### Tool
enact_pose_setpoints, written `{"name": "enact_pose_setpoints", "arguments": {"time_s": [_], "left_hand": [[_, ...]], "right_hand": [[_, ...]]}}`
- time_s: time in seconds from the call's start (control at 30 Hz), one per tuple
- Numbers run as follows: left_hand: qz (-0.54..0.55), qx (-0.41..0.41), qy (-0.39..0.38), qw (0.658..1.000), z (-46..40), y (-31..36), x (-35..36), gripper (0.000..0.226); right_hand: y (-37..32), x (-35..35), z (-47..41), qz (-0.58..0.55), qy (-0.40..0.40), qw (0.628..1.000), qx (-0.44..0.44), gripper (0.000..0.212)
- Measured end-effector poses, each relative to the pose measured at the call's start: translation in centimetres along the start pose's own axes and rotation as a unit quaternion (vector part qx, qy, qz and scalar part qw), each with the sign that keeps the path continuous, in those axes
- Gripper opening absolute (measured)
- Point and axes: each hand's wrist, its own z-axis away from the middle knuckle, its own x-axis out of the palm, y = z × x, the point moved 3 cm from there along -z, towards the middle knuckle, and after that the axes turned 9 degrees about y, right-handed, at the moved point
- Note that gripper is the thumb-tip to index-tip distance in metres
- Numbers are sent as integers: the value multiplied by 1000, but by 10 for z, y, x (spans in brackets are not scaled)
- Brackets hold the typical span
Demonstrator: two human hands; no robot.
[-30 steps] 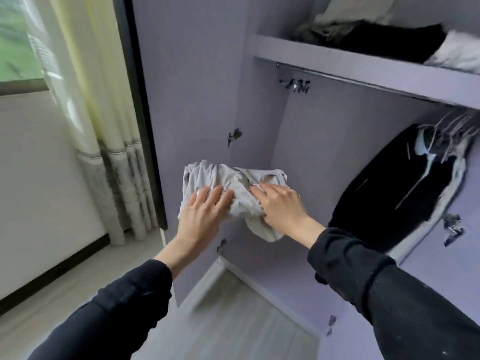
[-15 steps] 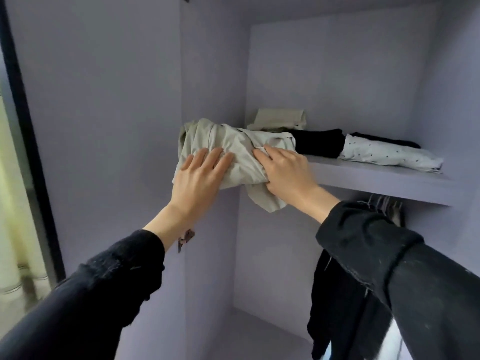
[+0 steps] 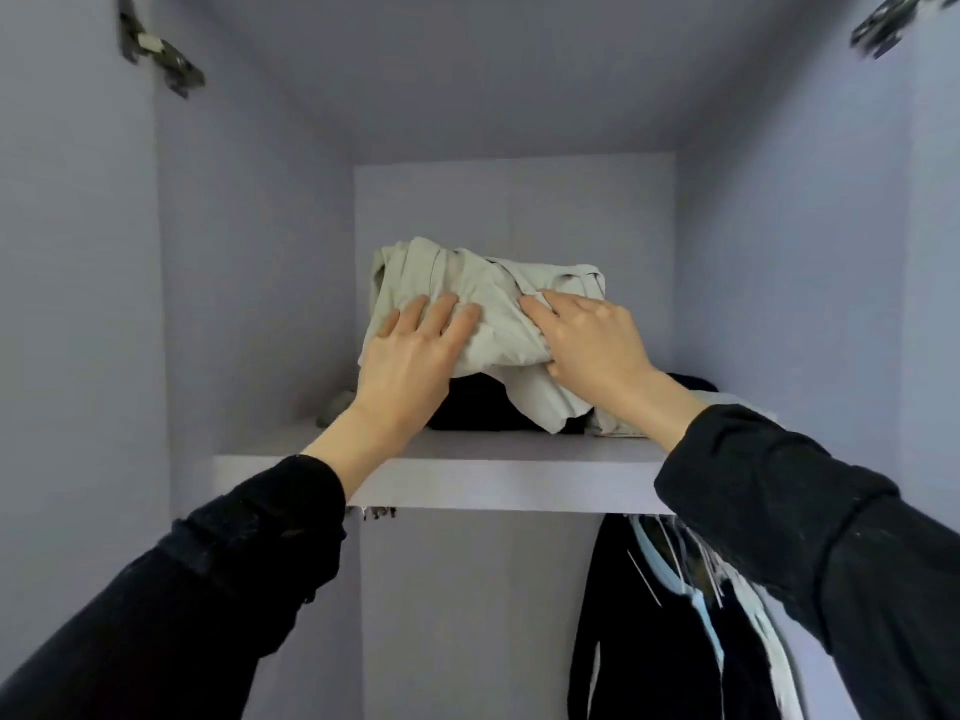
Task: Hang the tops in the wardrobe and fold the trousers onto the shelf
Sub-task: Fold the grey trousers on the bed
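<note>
The folded beige trousers [image 3: 483, 304], which half a second ago were held out in front of the shelf's left end, now sit above the shelf [image 3: 493, 475] at the centre of the view, on top of a dark folded garment [image 3: 467, 407], with one loose flap hanging toward 5 o'clock over it. The view has tilted up since a second ago, so the wardrobe ceiling and two door hinges, at 11 o'clock [image 3: 156, 44] and 1 o'clock [image 3: 893, 18], now show. The left hand [image 3: 410, 356] lies with fingers spread flat on the bundle's left side, pressing; the right hand [image 3: 597, 345] has its fingers bent onto the cloth's right side, thumb hidden, so I cannot tell whether its grip clamps the cloth. Dark tops on hangers [image 3: 665, 615] hang under the shelf at 5 o'clock. No writing or label is readable.
</note>
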Motion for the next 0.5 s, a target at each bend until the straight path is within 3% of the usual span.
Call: {"name": "enact_pose_setpoints", "arguments": {"time_s": [0.3,0.5], "left_hand": [[82,-9,27,996,-64,49,118,69],[87,-11,17,996,-117,92,202,70]], "right_hand": [[104,59,3,100,-64,993,19,61],[192,113,10,145,-98,984,17,52]]}}
